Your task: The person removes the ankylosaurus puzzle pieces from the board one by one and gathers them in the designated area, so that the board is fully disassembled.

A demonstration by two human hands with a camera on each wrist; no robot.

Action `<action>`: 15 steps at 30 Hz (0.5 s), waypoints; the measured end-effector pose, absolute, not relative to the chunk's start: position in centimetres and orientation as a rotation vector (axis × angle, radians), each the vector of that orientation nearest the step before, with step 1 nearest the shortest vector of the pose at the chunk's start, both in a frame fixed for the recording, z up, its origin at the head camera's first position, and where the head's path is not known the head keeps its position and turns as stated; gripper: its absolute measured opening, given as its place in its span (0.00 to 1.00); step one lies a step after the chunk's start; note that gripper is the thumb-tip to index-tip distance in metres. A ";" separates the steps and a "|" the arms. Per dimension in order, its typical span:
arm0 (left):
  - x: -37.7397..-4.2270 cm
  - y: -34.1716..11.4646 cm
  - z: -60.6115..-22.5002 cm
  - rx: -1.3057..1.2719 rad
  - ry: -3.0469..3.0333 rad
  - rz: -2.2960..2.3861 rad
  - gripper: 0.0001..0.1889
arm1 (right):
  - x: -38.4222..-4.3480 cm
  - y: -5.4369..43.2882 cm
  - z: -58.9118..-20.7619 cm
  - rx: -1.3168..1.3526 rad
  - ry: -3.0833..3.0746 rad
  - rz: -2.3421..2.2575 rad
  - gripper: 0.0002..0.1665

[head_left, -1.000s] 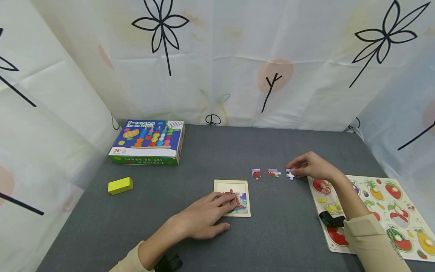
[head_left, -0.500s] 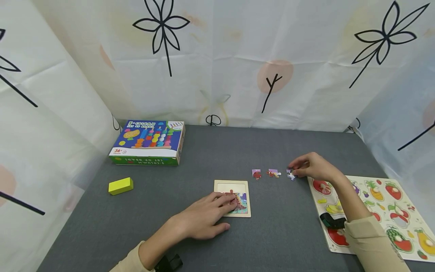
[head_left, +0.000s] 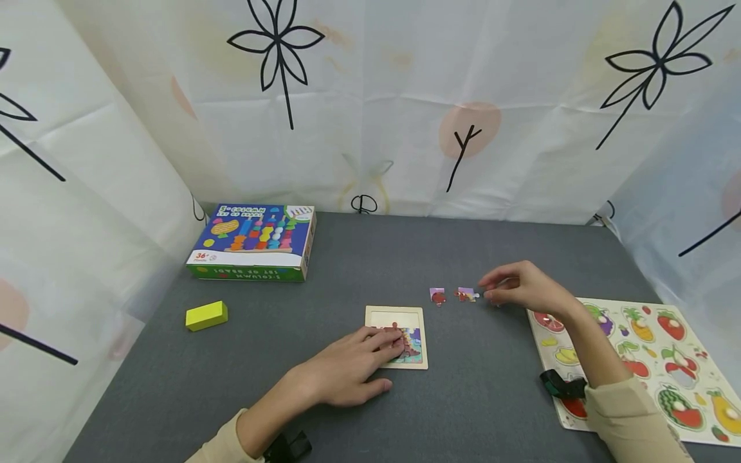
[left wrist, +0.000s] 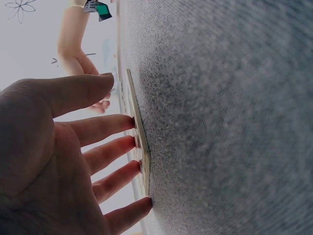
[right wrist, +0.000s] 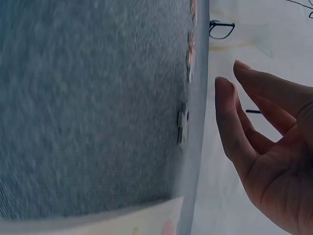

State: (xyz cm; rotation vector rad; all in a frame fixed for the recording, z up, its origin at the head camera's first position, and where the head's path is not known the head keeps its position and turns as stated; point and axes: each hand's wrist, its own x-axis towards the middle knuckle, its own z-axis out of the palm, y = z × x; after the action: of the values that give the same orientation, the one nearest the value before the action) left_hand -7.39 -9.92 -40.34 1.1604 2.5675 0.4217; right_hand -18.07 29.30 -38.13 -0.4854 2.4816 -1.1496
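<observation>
My left hand (head_left: 347,366) rests with straight fingers on a small wooden jigsaw puzzle (head_left: 384,317), covering part of its picture. The left wrist view shows the fingertips (left wrist: 128,122) touching the board, the little finger at its edge. My right hand (head_left: 523,286) hovers over the far right of the table, and the right wrist view shows a gap between thumb and index finger with nothing held. Beneath it lies a jigsaw piece (right wrist: 183,125), mostly hidden in the head view. Two more pieces, one red and purple (head_left: 437,296) and one with a tab (head_left: 466,294), lie to its left.
A fruit puzzle board (head_left: 697,379) lies at the right under the right forearm. At the back left sits a blue and green toy box (head_left: 249,241), with a yellow block (head_left: 206,316) before it. Patterned white curtains (head_left: 393,83) enclose the grey table (head_left: 278,321).
The right hand has let go of the rightmost jigsaw piece and shifted slightly left, above it. The left hand stays put on the wooden puzzle.
</observation>
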 end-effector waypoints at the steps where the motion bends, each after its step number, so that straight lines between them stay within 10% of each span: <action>1: -7.4 -9.9 -40.3 1.158 2.566 0.423 0.34 | -18.0 29.1 -38.1 -0.493 2.478 -1.162 0.16; 15: -7.3 -9.9 -40.2 1.114 2.564 0.407 0.33 | -17.1 25.2 -38.4 -0.675 2.363 -1.267 0.16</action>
State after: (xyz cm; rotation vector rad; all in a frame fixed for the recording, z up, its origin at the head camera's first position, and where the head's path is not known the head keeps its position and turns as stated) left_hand -7.31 -9.89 -40.21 1.1138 2.5641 0.4068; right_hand -17.08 25.17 -38.36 -0.6750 2.3626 -1.2672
